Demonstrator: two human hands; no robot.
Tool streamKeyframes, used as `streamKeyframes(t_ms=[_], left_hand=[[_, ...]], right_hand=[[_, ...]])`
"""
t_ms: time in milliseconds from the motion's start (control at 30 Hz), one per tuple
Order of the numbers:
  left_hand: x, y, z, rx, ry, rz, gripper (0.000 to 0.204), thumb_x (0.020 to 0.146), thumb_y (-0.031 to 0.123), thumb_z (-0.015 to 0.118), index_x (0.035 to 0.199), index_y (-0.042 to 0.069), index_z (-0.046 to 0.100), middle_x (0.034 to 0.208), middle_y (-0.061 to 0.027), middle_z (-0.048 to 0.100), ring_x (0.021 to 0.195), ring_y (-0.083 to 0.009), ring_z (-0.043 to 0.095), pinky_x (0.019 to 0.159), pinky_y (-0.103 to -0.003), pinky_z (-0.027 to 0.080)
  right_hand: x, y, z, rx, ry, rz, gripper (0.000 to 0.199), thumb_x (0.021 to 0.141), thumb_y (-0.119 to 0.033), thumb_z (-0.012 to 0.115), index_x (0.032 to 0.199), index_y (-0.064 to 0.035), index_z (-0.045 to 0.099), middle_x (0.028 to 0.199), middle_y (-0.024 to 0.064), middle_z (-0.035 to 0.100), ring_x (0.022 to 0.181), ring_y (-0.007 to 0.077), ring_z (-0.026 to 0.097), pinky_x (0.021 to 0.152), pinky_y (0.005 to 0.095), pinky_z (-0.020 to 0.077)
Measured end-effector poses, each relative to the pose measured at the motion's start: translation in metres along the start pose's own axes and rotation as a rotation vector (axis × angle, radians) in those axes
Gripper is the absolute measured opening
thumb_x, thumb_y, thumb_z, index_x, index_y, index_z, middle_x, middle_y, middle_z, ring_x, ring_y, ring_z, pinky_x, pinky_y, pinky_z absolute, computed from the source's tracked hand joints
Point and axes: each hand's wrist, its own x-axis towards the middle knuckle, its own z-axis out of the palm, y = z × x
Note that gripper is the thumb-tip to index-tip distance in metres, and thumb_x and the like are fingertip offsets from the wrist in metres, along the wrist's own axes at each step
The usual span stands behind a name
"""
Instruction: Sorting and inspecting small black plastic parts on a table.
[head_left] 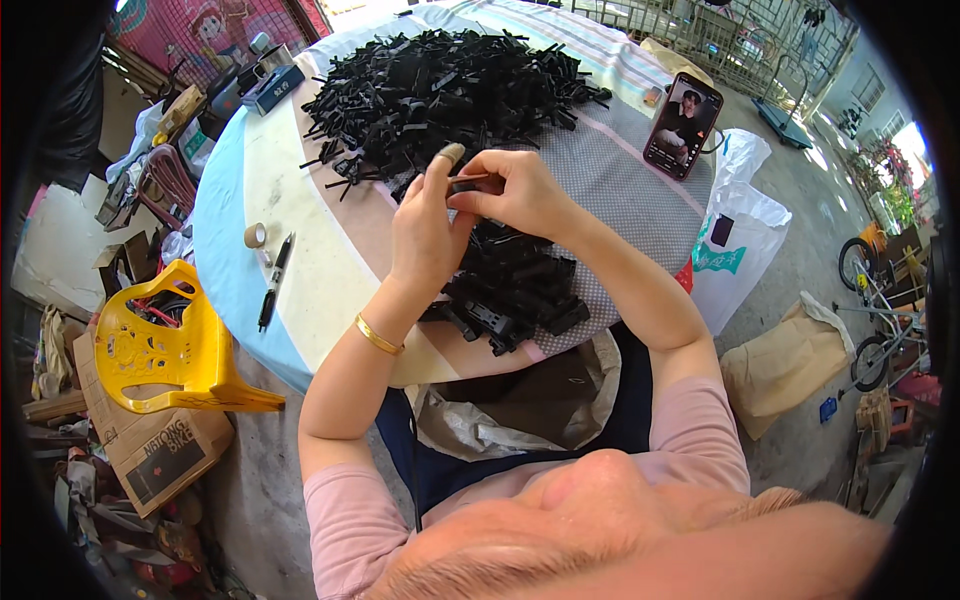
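My left hand (430, 225) and my right hand (525, 195) meet over the middle of the table. Between their fingertips is a small dark piece (474, 184) with a brownish edge, its kind too small to make out. My right thumb and forefinger pinch it; my left fingers are closed around its other side. A beige covering (452, 153) wraps one left fingertip. Just beyond my hands spreads a big heap of small black plastic parts (450, 90). Closer to me, partly under my wrists, lies a second pile of chunkier black parts (515, 290).
A phone (684, 125) stands propped at the table's right, beside a white plastic bag (740, 230). On the left lie a pen (275, 282) and a tape roll (255, 236); a blue box (272, 90) sits farther back. An open sack (460, 415) rests at my lap. A yellow chair (165, 350) stands left.
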Motion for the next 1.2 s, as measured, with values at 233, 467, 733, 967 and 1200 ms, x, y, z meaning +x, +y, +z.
streamKeyframes(t_ms=[233, 467, 733, 967, 1200], left_hand=[[0.009, 0.007, -0.020, -0.504, -0.208, -0.251, 0.070, 0.063, 0.006, 0.073, 0.123, 0.004, 0.037, 0.092, -0.0108, 0.061, 0.092, -0.0191, 0.057, 0.084, -0.034, 0.044], [0.014, -0.010, -0.030, -1.304, -0.488, -0.459, 0.043, 0.072, 0.008, 0.069, 0.109, 0.003, 0.047, 0.099, -0.0097, 0.056, 0.091, -0.0225, 0.059, 0.086, -0.036, 0.047], [0.012, -0.002, -0.026, -1.138, -0.481, -0.663, 0.014, 0.080, 0.007, 0.060, 0.088, -0.001, 0.051, 0.083, -0.0066, 0.058, 0.082, -0.0185, 0.061, 0.076, -0.030, 0.051], [0.011, 0.000, -0.016, -0.882, -0.120, -0.434, 0.017, 0.080, -0.001, 0.057, 0.094, -0.004, 0.049, 0.088, -0.0093, 0.061, 0.080, -0.0142, 0.060, 0.075, -0.024, 0.049], [0.004, -0.002, -0.010, -0.728, -0.031, -0.394, 0.015, 0.078, -0.003, 0.059, 0.092, -0.004, 0.055, 0.081, -0.0040, 0.060, 0.074, -0.0075, 0.056, 0.067, -0.020, 0.047]], right_hand=[[0.005, 0.006, -0.019, 0.228, -0.052, 0.083, 0.018, 0.077, -0.014, 0.065, 0.086, 0.0011, 0.063, 0.066, -0.0015, 0.058, 0.059, 0.0037, 0.049, 0.051, 0.0181, 0.0393], [0.004, 0.001, -0.034, 0.595, -0.196, 0.173, 0.016, 0.082, -0.013, 0.060, 0.091, 0.0001, 0.060, 0.063, -0.0054, 0.049, 0.048, -0.0004, 0.035, 0.041, 0.0159, 0.0252], [0.004, 0.005, -0.024, 0.487, -0.242, 0.027, 0.019, 0.080, -0.010, 0.063, 0.095, 0.0014, 0.061, 0.075, 0.0028, 0.061, 0.066, 0.0059, 0.055, 0.061, 0.0192, 0.0456], [0.000, -0.007, -0.018, 0.198, -0.048, 0.085, 0.013, 0.085, -0.012, 0.053, 0.080, -0.0003, 0.058, 0.063, -0.0007, 0.054, 0.058, 0.0039, 0.047, 0.051, 0.0181, 0.0385], [0.001, -0.006, -0.011, 0.120, -0.100, 0.057, 0.014, 0.085, -0.011, 0.053, 0.080, 0.0006, 0.058, 0.059, -0.0009, 0.053, 0.054, 0.0043, 0.048, 0.048, 0.0190, 0.0385]])
